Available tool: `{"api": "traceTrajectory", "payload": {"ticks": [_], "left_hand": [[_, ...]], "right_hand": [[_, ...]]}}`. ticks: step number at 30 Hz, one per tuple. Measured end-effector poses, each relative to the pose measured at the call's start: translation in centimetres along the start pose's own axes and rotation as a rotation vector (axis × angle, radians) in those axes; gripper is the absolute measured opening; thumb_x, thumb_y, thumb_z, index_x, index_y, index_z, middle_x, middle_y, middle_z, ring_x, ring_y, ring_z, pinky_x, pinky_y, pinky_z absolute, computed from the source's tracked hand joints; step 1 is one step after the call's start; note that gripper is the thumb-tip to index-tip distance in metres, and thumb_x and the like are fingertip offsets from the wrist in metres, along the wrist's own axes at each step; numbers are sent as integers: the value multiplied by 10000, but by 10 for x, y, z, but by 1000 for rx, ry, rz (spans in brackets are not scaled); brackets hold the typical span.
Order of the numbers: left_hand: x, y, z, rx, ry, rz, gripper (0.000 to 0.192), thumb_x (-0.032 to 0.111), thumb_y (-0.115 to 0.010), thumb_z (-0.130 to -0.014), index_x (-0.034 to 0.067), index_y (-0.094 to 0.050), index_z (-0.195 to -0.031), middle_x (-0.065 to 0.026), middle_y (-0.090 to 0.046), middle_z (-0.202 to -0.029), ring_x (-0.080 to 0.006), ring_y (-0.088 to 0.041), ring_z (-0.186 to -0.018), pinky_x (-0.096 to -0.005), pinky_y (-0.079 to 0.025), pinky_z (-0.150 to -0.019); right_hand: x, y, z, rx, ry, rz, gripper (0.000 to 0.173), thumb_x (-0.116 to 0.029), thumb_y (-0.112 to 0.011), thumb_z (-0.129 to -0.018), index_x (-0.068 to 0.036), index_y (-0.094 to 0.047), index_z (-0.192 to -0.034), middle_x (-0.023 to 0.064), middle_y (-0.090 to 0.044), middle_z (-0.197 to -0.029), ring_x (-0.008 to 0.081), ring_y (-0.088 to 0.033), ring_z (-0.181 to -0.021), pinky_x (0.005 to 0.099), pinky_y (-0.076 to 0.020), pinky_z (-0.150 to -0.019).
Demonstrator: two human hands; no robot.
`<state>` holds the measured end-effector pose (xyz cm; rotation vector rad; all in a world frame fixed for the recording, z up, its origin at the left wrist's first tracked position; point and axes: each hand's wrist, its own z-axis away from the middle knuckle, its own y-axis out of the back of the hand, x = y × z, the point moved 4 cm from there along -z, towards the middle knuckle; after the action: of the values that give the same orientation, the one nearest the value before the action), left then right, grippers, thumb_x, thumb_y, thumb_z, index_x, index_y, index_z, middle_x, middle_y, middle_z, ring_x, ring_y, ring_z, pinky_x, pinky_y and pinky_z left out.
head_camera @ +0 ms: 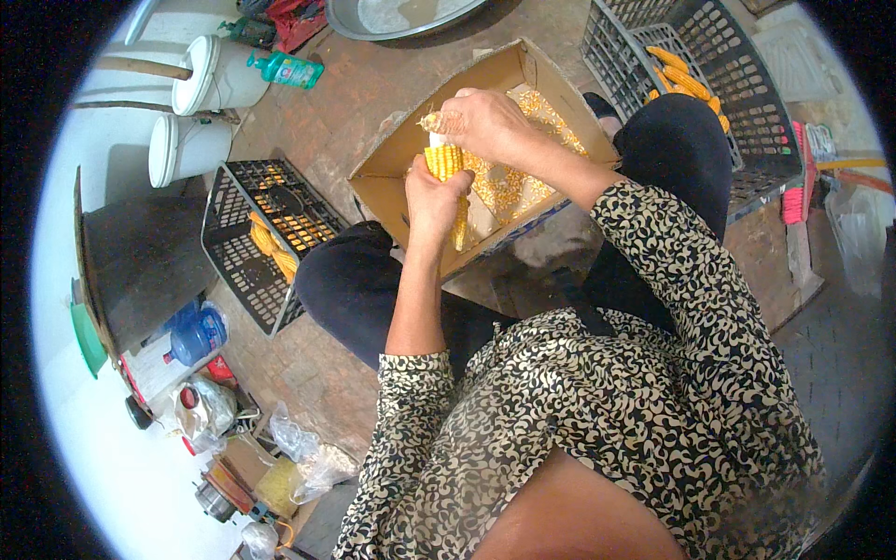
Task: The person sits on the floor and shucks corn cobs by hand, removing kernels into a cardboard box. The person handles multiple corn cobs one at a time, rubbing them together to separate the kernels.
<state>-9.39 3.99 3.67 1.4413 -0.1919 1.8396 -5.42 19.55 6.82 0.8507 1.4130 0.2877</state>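
Observation:
My left hand [435, 196] is wrapped around a yellow ear of corn [444, 163], whose narrow end sticks out below my fingers. In my right hand [483, 122] is a corn cob stripped of its kernels [442, 122], held against the top of the ear. A whitish piece shows between cob and ear; what it is I cannot tell. Both hands are above an open cardboard box [392, 157] that stands between my knees. Loose corn kernels [507, 189] are scattered over the bottom of the box.
Black plastic crates with ears of corn stand on the left [241, 280] and right [759, 105]. A metal basin [413, 31] is beyond the box. A green pump bottle [290, 70] and white lidded buckets [203, 150] are at the upper left; a blue water bottle [196, 334] is lower.

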Motion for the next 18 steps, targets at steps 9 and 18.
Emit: {"api": "traceTrajectory", "payload": {"ticks": [9,18], "left_hand": [[3,-4,2,21,-17,1,170,24,-674,-801,-16,-594,-946,-35,-643,-826,-123,-604,-689,-288,-504,-636],[2,2,-3,50,-2,-128,326,135,-738,-707,-41,-561,-916,-141,-673,-817,-217,-646,-740,-357,-519,-697]], "right_hand": [[-5,-9,12,110,-15,36,195,-244,-723,-837,-80,-671,-929,143,-642,-879,368,-651,-852,467,-520,-736],[0,-8,5,129,-52,-46,202,-224,-734,-819,-87,-668,-953,165,-639,-909,383,-645,-874,473,-516,-766]]}}
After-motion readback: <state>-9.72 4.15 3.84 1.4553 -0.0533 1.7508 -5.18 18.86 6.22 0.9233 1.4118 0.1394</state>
